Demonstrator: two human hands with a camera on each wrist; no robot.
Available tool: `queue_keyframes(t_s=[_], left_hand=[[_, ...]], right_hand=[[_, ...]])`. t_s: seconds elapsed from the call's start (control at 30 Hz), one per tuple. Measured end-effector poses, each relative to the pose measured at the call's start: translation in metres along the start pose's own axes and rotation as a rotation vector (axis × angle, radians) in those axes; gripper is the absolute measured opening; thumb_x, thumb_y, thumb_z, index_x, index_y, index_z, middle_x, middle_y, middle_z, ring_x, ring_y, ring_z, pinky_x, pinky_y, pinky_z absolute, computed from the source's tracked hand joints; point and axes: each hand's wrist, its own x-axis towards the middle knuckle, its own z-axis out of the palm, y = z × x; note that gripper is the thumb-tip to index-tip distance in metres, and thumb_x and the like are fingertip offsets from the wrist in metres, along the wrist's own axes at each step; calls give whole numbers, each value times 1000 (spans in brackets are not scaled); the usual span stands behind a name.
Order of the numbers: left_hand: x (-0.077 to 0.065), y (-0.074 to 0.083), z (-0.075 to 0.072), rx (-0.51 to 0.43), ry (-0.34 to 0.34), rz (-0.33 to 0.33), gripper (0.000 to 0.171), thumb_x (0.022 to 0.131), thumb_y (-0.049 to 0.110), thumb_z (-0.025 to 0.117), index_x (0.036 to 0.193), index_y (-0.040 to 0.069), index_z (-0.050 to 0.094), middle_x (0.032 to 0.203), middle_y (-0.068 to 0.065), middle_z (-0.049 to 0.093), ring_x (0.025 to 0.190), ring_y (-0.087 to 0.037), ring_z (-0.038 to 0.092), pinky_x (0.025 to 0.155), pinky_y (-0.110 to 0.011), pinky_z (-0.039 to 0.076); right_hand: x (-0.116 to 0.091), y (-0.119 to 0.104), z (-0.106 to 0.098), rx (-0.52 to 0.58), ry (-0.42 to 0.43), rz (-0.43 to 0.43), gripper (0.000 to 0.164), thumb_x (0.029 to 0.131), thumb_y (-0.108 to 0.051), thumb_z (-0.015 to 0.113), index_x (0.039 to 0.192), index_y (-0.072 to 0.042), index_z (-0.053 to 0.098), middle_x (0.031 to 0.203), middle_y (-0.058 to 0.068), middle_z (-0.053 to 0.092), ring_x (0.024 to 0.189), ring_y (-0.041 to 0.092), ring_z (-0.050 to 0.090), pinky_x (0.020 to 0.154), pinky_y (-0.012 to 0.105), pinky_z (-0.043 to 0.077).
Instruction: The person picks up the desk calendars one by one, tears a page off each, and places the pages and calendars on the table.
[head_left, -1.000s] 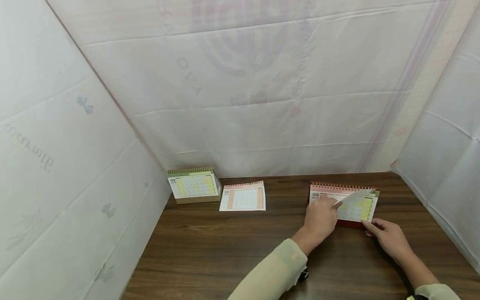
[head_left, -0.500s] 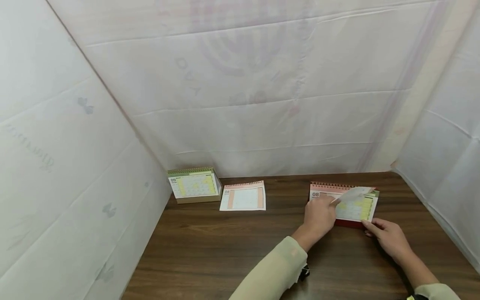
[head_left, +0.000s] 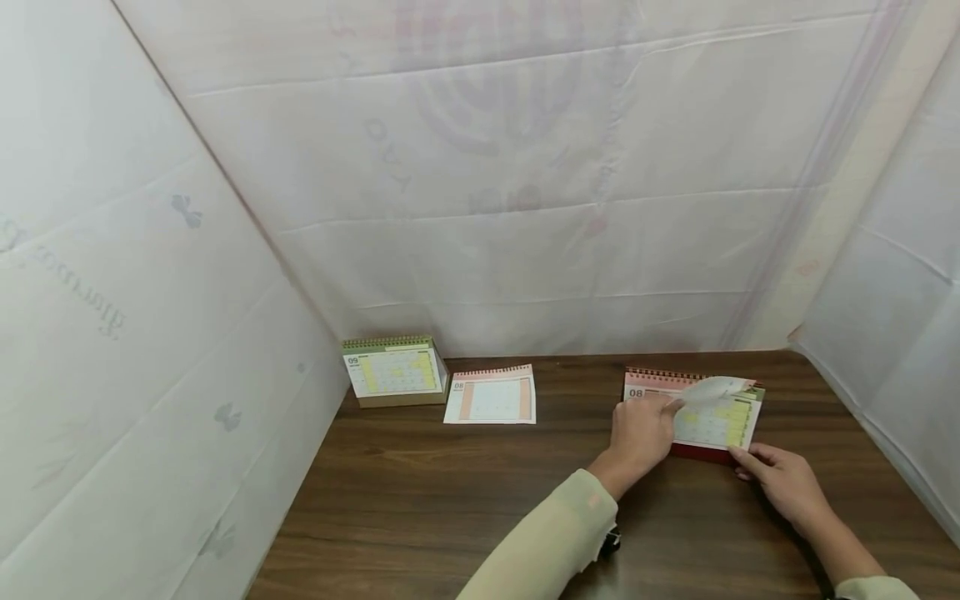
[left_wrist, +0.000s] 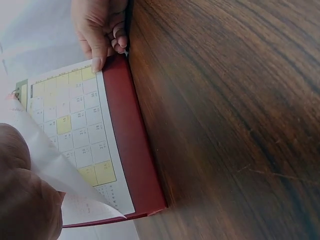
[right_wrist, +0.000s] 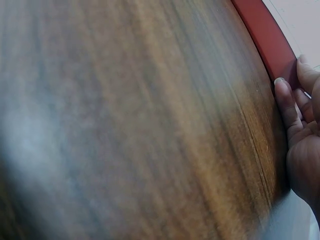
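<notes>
We see the calendar [head_left: 716,427] toward the right of the table [head_left: 420,492]; the right hand [head_left: 780,482] pinches its near right corner and the left hand [head_left: 642,429] grips a lifted page [head_left: 712,389]. We judge that a sharp, slanting pull could rip that page raggedly along the wire rings [head_left: 667,374], and a slack hold could let the calendar skid. The thin paper bows in a curve; the red base [left_wrist: 129,125] looks stiff and smooth, the tabletop dark and wood-grained.
</notes>
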Motion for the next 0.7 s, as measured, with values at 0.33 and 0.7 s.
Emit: queue_keyframes(t_s=[0.33,0.7], left_hand=[[-1,-5,3,-28,33,-27,50,108,42,58,63,22,65,53,10,55,48,2,28,56,-13,26],[9,-10,5,-144,-3,-42,57,109,39,58,56,19,51,47,10,40,46,1,30,63,-14,38]], right_hand=[[-2,-2,3,4,-12,21,64,108,-52,57,132,6,71,106,3,81,83,-12,62,74,11,47],[-1,1,1,-3,8,16,62,109,-50,58,130,7,71,101,1,81,81,-10,63,73,10,46]])
